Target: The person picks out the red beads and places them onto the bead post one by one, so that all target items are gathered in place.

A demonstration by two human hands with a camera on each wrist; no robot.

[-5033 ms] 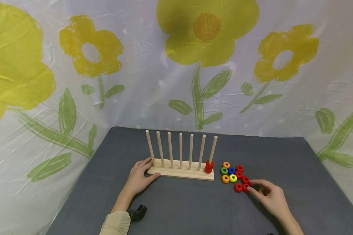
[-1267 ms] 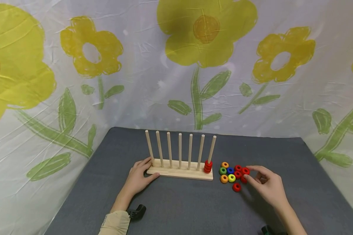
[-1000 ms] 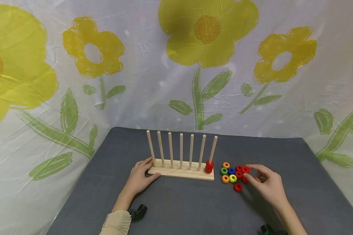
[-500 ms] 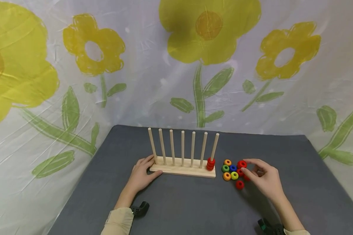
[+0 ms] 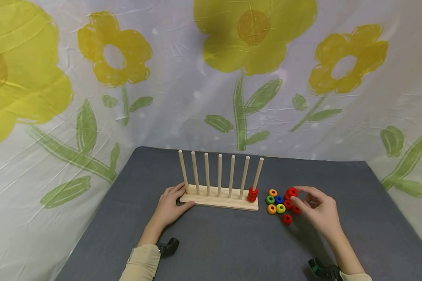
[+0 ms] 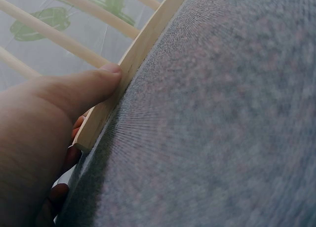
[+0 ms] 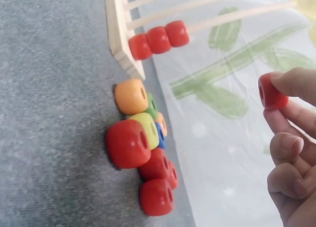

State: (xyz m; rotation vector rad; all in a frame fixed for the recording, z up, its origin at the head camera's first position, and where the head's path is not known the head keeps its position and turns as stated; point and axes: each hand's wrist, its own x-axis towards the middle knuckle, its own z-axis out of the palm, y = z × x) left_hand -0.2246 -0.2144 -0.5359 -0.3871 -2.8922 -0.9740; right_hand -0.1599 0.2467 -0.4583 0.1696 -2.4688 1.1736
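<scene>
A wooden peg rack (image 5: pixel 211 200) with a row of upright pegs stands on the dark table. Three red beads (image 7: pixel 159 40) are stacked on its rightmost peg. My left hand (image 5: pixel 168 205) grips the rack's left end, thumb (image 6: pixel 101 81) along the front edge and fingers round the end. Between thumb and index finger, my right hand (image 5: pixel 320 208) pinches a red bead (image 7: pixel 269 91), raised clear of the table with its hole showing. Below it lie several loose red beads (image 7: pixel 127 144), beside orange (image 5: pixel 272 209), yellow (image 5: pixel 280 208), green (image 5: pixel 270 200) and blue (image 5: pixel 279 200) ones.
The loose beads lie close together just right of the rack. Dark grey cloth (image 5: pixel 225 246) covers the table. Behind it hangs a pale sheet (image 5: pixel 183 109) printed with yellow flowers. A black device (image 5: pixel 169 246) sits at the left wrist, another (image 5: pixel 324 269) at the right.
My right hand has taken a red bead from the near right of the group and lifted it, moving away from me and slightly left. The left hand has kept its hold on the rack.
</scene>
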